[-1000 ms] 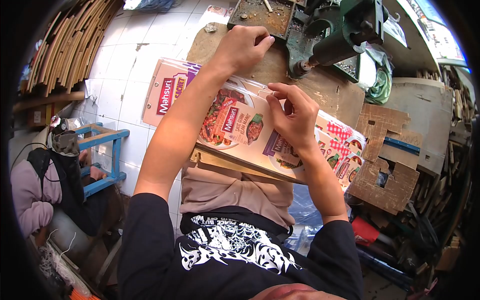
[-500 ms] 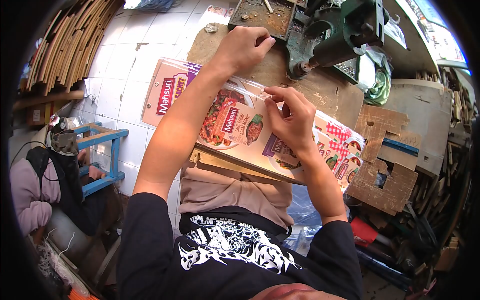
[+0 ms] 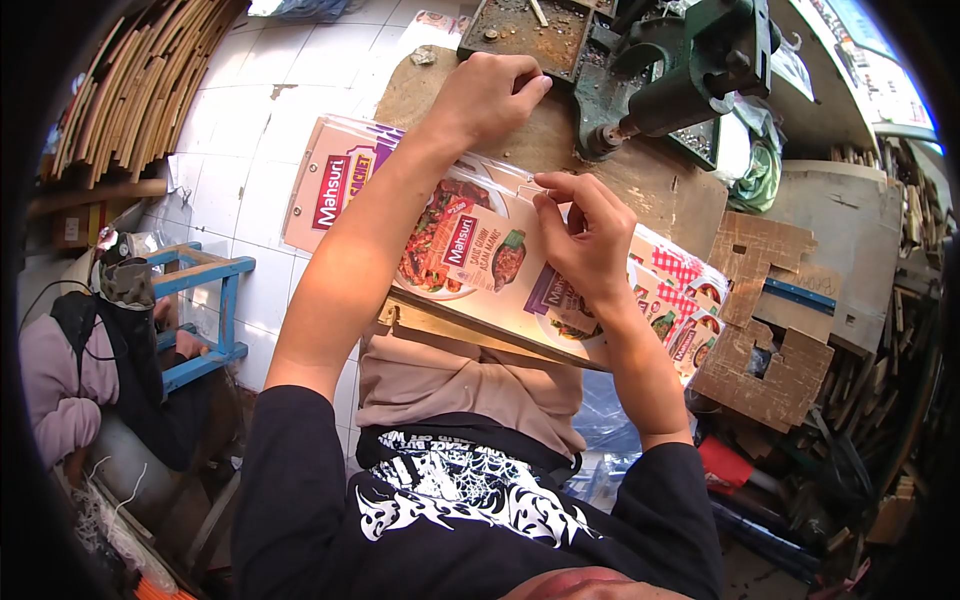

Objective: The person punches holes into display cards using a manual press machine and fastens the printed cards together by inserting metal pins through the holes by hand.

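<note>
A long printed board [image 3: 560,270] with "Mahsuri" lettering and food pictures lies slanted in front of me, with clear plastic along its far edge. My right hand [image 3: 588,238] is over the board's middle, thumb and index finger pinched near that edge. A thin, pale, wire-like outline shows at the fingertips, too small to name. My left hand [image 3: 495,95] is beyond the board, beside the metal tray, with its fingers curled and their tips together. Whatever it may hold is hidden. My left forearm crosses above the board and covers part of it.
A green machine [image 3: 680,90] stands on the wooden table [image 3: 430,95], next to a metal tray [image 3: 520,38] of small parts. Cut brown board [image 3: 770,330] lies at right. At left are a blue stool [image 3: 215,310], wood strips [image 3: 140,90] and another person's sleeve [image 3: 60,400].
My right hand has shifted very slightly right, and the thin pale outline now shows more clearly at its fingertips. My left hand is almost still.
</note>
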Motion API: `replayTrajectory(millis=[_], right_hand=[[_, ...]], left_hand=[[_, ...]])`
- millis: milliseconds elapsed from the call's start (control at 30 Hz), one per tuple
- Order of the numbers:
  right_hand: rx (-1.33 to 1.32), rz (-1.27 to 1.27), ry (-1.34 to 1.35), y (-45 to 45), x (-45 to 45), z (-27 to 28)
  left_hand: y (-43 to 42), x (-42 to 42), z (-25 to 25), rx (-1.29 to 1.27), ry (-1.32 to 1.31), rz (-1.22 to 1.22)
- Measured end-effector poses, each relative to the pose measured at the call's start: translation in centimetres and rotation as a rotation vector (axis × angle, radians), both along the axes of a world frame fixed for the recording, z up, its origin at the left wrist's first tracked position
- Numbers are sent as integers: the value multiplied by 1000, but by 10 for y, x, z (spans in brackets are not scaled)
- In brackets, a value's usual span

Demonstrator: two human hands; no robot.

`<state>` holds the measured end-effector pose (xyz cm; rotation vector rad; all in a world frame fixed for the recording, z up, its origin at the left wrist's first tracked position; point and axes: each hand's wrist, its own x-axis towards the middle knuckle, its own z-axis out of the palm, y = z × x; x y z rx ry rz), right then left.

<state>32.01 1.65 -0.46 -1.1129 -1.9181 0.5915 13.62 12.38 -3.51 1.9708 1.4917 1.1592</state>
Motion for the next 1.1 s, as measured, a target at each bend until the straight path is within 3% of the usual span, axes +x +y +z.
replayTrajectory(millis=[1100], right_hand=[[19,34,22,6,1,-6]], left_hand=[[1,-1,-3,23,-7,0]])
